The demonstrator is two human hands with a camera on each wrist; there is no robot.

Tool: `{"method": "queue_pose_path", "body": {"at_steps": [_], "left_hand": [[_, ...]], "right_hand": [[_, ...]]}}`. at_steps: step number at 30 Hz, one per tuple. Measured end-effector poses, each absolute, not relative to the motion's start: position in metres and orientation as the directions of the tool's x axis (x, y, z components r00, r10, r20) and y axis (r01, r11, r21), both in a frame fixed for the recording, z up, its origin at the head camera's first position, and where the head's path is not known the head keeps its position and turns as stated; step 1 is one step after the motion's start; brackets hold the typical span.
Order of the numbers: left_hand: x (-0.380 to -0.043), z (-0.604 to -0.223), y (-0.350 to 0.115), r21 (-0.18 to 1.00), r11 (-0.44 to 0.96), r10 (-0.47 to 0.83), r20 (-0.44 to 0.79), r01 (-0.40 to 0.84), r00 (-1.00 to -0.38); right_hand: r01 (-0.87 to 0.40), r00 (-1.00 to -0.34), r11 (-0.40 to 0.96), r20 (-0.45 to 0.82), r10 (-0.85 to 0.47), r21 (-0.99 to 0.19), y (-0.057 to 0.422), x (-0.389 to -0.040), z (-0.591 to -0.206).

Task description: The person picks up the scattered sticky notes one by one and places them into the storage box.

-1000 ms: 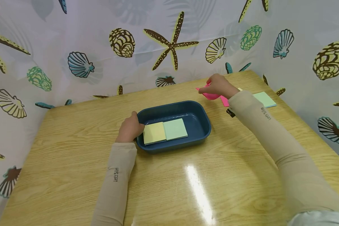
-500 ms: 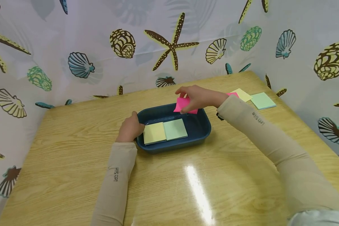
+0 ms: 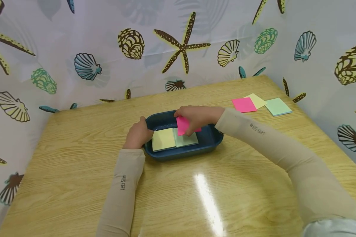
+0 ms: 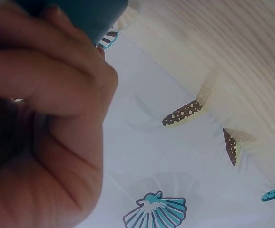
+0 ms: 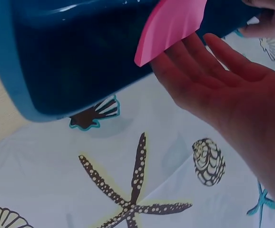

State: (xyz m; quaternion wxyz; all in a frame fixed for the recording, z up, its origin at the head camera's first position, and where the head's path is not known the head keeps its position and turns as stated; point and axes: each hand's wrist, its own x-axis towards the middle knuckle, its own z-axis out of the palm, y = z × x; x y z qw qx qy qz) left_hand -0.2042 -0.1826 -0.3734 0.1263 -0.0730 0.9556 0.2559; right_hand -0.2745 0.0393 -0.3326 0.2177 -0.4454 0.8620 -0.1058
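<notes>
A dark blue plastic tray point(image 3: 187, 153) stands on the wooden table. My left hand point(image 3: 137, 134) grips its left end by the rim, fingers curled. Over the tray my right hand point(image 3: 198, 116) pinches a pink sticky note pad point(image 3: 182, 125), which bends a little in the right wrist view. Inside the tray lie a yellow sticky note pad point(image 3: 163, 139) and a pale green sticky note pad point(image 3: 186, 141), side by side. The pink pad and my thumb cover part of the green one. The left wrist view mostly shows my curled fingers point(image 4: 47, 80).
At the table's back right lie another pink pad point(image 3: 244, 105), a yellow pad point(image 3: 257, 100) partly under it, and a green pad point(image 3: 278, 106). A white cloth point(image 3: 106, 39) with shell and starfish prints hangs behind and to the right of the table.
My right hand has brought the pink pad leftward from the back right, over the tray and down into it. The left hand has stayed on the rim.
</notes>
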Motion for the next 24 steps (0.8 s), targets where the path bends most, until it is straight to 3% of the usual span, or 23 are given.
{"method": "queue_pose_path", "body": {"at_steps": [12,24], "left_hand": [[-0.195,-0.374,-0.175,0.469,0.853,-0.103,-0.275,-0.227,-0.956],[-0.193,-0.373,-0.174,0.471,0.854,-0.1,-0.268,-0.221,-0.958]], "right_hand": [[-0.787,-0.457,0.574,-0.41,-0.789,-0.227,0.028,-0.258,-0.344],[-0.808,-0.472,0.581,-0.485,-0.737,-0.097,0.016,-0.253,-0.353]]}}
